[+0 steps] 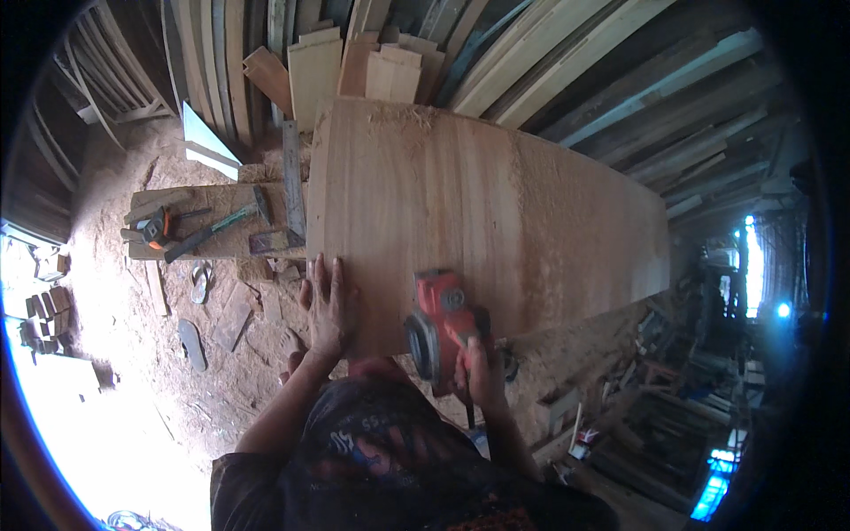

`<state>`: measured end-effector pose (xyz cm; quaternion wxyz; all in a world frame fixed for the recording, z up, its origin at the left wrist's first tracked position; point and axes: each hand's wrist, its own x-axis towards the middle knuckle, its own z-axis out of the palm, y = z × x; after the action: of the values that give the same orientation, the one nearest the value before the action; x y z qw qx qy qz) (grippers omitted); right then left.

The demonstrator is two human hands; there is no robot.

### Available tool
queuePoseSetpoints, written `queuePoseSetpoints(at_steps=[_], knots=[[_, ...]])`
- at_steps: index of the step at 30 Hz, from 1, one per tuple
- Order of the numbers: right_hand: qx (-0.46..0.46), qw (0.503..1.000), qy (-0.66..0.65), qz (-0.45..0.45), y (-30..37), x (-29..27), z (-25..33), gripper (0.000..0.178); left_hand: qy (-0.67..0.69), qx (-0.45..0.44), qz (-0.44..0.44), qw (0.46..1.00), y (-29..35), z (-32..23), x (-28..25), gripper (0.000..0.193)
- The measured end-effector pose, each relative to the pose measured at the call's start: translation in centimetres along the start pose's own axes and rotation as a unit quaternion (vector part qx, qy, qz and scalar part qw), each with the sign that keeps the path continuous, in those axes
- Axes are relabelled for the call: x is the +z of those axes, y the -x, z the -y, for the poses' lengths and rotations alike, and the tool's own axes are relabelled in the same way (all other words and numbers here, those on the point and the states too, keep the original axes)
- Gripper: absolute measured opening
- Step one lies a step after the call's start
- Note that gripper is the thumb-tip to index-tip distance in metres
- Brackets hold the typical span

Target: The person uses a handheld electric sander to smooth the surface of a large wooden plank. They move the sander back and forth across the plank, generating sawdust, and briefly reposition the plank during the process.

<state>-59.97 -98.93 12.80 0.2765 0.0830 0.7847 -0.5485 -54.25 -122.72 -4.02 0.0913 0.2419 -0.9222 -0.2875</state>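
A wide pale wooden panel [390, 195] lies in front of me, with shavings along its far edge and over its right half. My right hand [482, 376] is wrapped round the handle of a red electric planer [438, 305], which sits on the panel's near edge. Flat on the near left corner of the panel rests my left hand [326, 310], its fingers stretched out and holding nothing. Left of the panel, a metal square [293, 173], a hammer [217, 228] and an orange and black tape measure [158, 229] lie on a rough wooden bench [190, 196].
Stacked boards [567, 53] lean beyond the panel, with short wooden pieces [394, 75] among them. Shavings cover the floor [133, 327], where two flip-flops [191, 343] lie. Scrap wood [637, 389] is piled at the right.
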Motion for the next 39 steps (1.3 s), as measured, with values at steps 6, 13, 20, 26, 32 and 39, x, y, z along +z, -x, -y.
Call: queuePoseSetpoints(at_steps=[6,13,20,26,32,39], knots=[[0.009,0.997,0.029,0.065,-16.0,3.0,10.2,0.083,0.026,0.002,-0.016,1.000,-0.1,-0.3,-0.6,0.067],[-0.073,0.992,-0.055,0.083,-31.5,6.2,19.6,0.063,0.030,0.006,-0.036,0.999,0.3,-0.1,-0.4,0.066],[0.058,0.986,0.033,0.151,-10.2,3.5,6.1,0.080,0.035,0.020,0.016,0.999,-0.1,1.3,-0.8,0.061],[0.015,1.000,0.020,-0.002,2.7,4.4,-1.3,0.053,0.120,-0.006,0.034,0.992,0.4,2.9,-1.9,0.063],[0.042,0.992,0.023,0.113,-11.0,7.5,6.9,0.088,0.130,0.032,-0.006,0.991,0.5,2.8,-1.7,0.057],[-0.054,0.996,-0.015,0.073,-31.9,13.3,21.1,0.064,0.183,0.023,-0.022,0.983,0.5,3.0,-1.9,0.053]])
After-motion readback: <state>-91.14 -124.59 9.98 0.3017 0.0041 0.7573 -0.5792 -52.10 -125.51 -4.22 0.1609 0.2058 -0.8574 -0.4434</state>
